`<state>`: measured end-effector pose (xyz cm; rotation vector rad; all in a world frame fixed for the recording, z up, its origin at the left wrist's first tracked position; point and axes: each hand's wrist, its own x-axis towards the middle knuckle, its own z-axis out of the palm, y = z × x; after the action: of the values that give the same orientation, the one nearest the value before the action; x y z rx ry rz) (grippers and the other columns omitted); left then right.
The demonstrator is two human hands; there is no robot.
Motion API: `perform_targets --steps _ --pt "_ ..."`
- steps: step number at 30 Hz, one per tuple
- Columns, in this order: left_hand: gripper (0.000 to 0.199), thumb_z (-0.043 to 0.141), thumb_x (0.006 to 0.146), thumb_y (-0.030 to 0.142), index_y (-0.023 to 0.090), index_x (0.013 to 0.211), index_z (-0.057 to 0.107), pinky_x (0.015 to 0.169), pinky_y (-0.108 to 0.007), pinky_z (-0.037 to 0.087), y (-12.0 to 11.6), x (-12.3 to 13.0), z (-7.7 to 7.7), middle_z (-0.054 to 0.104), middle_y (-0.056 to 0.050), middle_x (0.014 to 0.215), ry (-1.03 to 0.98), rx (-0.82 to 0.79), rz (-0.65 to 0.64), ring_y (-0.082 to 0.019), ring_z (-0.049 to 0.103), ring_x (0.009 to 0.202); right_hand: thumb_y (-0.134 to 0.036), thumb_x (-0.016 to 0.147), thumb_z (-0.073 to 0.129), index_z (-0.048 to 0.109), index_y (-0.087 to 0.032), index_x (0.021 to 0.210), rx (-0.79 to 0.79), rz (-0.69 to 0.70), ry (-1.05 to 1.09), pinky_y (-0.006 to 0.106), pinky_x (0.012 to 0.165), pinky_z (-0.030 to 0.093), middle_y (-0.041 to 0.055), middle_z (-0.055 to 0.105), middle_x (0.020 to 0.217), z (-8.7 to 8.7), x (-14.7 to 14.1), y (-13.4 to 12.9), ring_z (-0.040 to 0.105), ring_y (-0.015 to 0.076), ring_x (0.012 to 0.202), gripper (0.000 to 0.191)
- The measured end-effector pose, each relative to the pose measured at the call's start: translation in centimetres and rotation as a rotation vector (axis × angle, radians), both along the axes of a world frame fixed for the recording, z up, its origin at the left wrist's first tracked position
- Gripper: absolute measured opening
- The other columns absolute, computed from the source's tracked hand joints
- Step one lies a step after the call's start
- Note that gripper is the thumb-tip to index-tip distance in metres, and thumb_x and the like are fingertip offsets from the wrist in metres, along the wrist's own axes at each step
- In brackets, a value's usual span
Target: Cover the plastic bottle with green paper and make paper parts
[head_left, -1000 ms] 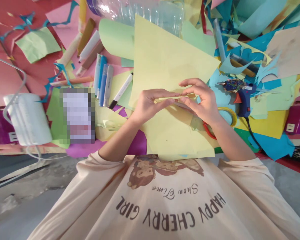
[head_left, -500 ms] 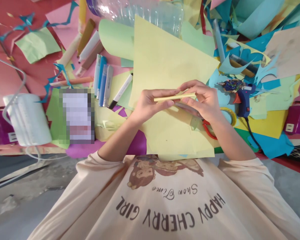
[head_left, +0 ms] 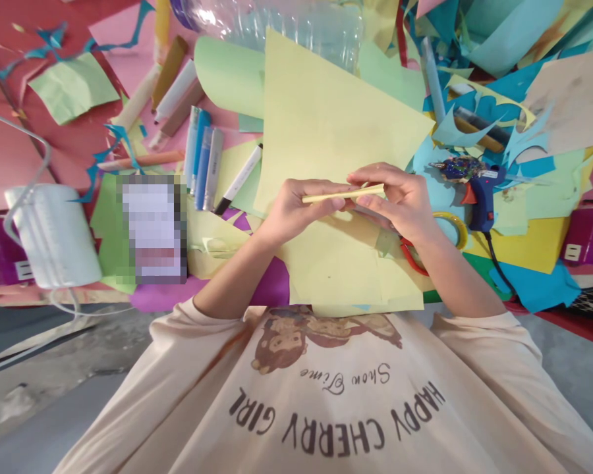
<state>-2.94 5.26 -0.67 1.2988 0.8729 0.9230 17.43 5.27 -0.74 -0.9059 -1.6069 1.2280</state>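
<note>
A narrow folded strip of yellow paper (head_left: pixel 343 195) is held level between both hands, above a large yellow sheet (head_left: pixel 326 112). My left hand (head_left: pixel 299 201) pinches its left part between thumb and fingers. At the strip's right part, my right hand (head_left: pixel 398 197) grips it with thumb below and fingers above. Scissors with a red and yellow handle (head_left: pixel 452 227) lie partly under my right wrist; their blades are mostly hidden beneath the hand.
Several markers (head_left: pixel 205 161) and a pixelated phone (head_left: pixel 154 230) lie on the left, near a white cylindrical object (head_left: pixel 54 236). A blue glue gun (head_left: pixel 483 196) rests at right. A clear plastic bottle (head_left: pixel 277 26) lies at the back among coloured paper scraps.
The right hand's upper fingers have shifted slightly left and down along the strip. The strip has dipped a little at its left end; both hands still hold it.
</note>
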Motion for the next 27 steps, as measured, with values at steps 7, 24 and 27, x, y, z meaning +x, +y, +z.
perform_targets --steps 7,24,27 --pt "0.025 0.074 0.076 0.043 0.022 0.088 0.079 0.070 -0.023 0.058 -0.01 0.16 0.55 0.077 -0.003 0.080 0.034 -0.008 0.023 -0.014 0.072 0.073 -0.028 0.081 0.073 0.076 -0.032 0.101 -0.003 -0.013 0.014 0.027 0.080 0.056 -0.0036 0.075 0.096 -0.28 -0.17 -0.05 0.069 0.0125 0.092 0.020" --pt "0.012 0.079 0.072 0.034 0.023 0.078 0.078 0.059 -0.021 0.058 0.16 0.19 -0.32 0.074 0.001 0.068 -0.045 0.027 0.171 -0.010 0.068 0.060 -0.033 0.079 0.074 0.077 -0.029 0.091 -0.044 -0.066 0.026 0.027 0.073 0.058 -0.0031 0.076 0.088 0.13 -0.24 -0.03 0.070 0.0123 0.084 0.013" --pt "0.012 0.079 0.072 0.034 0.023 0.076 0.078 0.058 -0.020 0.057 0.15 0.24 -0.27 0.074 0.001 0.066 -0.057 0.011 0.173 -0.010 0.067 0.059 -0.032 0.080 0.073 0.077 -0.029 0.091 -0.037 -0.063 0.027 0.027 0.073 0.057 -0.0032 0.076 0.089 0.23 -0.25 -0.03 0.070 0.0119 0.083 0.012"
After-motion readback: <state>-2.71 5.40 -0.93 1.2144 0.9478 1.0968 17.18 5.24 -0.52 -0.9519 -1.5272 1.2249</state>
